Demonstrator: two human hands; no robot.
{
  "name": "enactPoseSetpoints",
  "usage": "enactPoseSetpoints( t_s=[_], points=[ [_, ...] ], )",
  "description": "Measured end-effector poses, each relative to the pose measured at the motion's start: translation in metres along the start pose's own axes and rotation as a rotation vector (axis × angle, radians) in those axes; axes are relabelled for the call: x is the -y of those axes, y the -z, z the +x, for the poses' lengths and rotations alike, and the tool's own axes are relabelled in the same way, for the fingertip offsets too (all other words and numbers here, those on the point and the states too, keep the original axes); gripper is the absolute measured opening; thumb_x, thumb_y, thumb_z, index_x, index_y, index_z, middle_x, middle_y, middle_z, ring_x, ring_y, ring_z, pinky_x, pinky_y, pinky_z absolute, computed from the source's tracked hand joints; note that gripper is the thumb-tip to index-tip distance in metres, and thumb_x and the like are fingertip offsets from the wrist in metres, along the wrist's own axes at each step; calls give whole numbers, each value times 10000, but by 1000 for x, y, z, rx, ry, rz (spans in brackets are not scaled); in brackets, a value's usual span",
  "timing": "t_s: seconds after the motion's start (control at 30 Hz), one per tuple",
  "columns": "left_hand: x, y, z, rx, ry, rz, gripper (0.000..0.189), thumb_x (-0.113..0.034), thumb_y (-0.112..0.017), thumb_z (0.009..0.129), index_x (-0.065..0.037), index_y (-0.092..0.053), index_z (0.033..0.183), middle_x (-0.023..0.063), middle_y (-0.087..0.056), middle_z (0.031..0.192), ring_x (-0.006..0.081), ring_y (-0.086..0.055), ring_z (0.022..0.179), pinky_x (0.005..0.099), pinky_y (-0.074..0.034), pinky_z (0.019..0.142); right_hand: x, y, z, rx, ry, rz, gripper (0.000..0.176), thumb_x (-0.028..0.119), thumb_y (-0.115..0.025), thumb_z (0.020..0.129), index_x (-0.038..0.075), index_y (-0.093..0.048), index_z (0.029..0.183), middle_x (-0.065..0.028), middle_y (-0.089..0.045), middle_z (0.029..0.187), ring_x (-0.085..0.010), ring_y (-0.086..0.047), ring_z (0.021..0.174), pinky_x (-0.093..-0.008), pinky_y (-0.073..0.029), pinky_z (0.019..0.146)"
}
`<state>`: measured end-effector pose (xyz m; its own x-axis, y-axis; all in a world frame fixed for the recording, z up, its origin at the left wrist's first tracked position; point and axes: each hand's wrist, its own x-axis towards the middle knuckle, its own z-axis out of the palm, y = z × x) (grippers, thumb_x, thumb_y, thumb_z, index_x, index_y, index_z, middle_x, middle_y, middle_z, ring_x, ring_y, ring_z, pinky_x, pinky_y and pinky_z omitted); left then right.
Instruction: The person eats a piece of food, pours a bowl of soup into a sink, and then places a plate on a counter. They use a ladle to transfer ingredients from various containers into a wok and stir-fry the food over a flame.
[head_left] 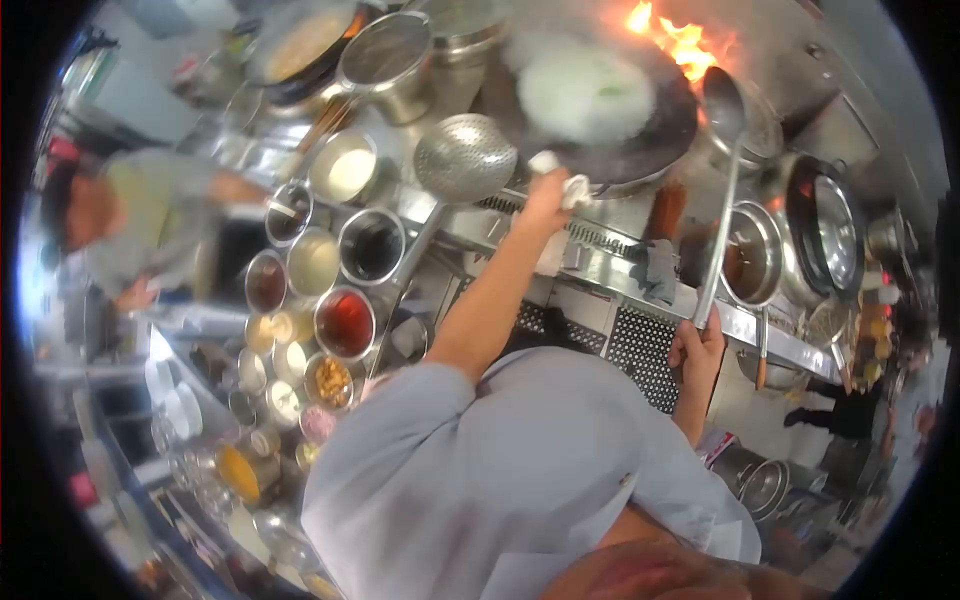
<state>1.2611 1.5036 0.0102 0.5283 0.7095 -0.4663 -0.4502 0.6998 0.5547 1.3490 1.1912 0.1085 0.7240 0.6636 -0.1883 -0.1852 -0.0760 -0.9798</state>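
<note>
A dark wok [668, 120] sits on the burner at the top, with steaming white liquid or foam [585, 95] in it and a small green bit on top. My left hand [546, 195] is closed round a white cloth [575, 191] at the wok's near edge; the grip itself is partly hidden. Lower right, my right hand [697, 345] grips the end of a ladle's long handle. The metal ladle [724, 105] points away from me, its bowl just right of the wok and apart from the food.
Flames [685, 45] rise behind the wok. A perforated skimmer [465, 157] lies left, near pots of sauces, including a red one [345, 322]. A pot of brown liquid [750, 255] stands right. Another person [150, 215] works at far left.
</note>
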Motion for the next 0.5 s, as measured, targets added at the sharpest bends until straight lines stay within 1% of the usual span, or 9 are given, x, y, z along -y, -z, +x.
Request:
enactPoseSetpoints(
  t_s=[0.03,0.1,0.13,0.2,0.3,0.37,0.43,0.47,0.5],
  points=[
    [-4,-4,-11,9,18,-49,47,-133,-503,858,-106,-521,893,59,-583,779,186,-594,647,278,-432,459,2,-4,0,35,2,15,507,4,-520,875,-2,-385,1364,8,-470,583,-59,-410,394,-190,-334,348],
    [18,40,27,226,-225,348,48,-137,-490,865,-105,-524,857,48,-581,763,168,-591,674,260,-426,482,5,-9,-3,14,-5,-6,517,3,-522,877,-6,-374,1373,5,-471,586,-61,-411,393,-193,-342,352],
    [10,27,13,242,-221,348,48,-137,-490,865,-105,-524,857,48,-581,763,168,-591,674,260,-426,482,1,-10,-3,31,1,31,520,4,-525,877,-7,-372,1374,4,-474,591,-63,-412,393,-193,-343,354],
    [-16,-7,-34,68,78,-101,60,-131,-478,872,-102,-525,851,45,-581,759,157,-587,690,250,-419,490,2,-14,-5,77,19,53,529,6,-530,876,-16,-365,1378,-1,-482,601,-66,-414,393,-195,-347,358],
    [-10,1,-46,80,123,-109,87,-127,-450,888,-99,-527,859,48,-579,759,154,-590,716,246,-421,499,3,-17,-9,80,14,33,532,6,-529,872,-23,-363,1377,-5,-482,601,-68,-415,393,-200,-351,361],
    [15,31,-33,142,70,-38,117,-150,-430,901,-93,-532,889,55,-584,767,160,-588,736,274,-437,535,3,-19,-10,88,13,26,530,4,-521,871,-11,-367,1378,-4,-476,588,-69,-416,382,-200,-351,350],
    [46,66,-13,200,-127,262,141,-175,-426,903,-89,-538,900,60,-592,777,168,-581,744,309,-440,562,3,-22,-10,96,10,19,529,2,-513,870,1,-371,1380,-3,-470,575,-71,-417,371,-201,-352,340],
    [16,30,-59,60,158,-73,143,-186,-435,896,-94,-543,916,56,-598,782,175,-575,719,329,-429,557,3,-25,-10,102,2,33,529,3,-514,870,1,-372,1379,-4,-468,575,-73,-415,372,-202,-353,341],
    [18,34,-61,59,153,-77,143,-186,-435,896,-94,-543,916,56,-598,782,175,-575,719,329,-429,557,2,-27,-10,108,-8,45,530,4,-515,869,1,-373,1379,-5,-465,575,-75,-413,373,-203,-354,342]
  ],
)
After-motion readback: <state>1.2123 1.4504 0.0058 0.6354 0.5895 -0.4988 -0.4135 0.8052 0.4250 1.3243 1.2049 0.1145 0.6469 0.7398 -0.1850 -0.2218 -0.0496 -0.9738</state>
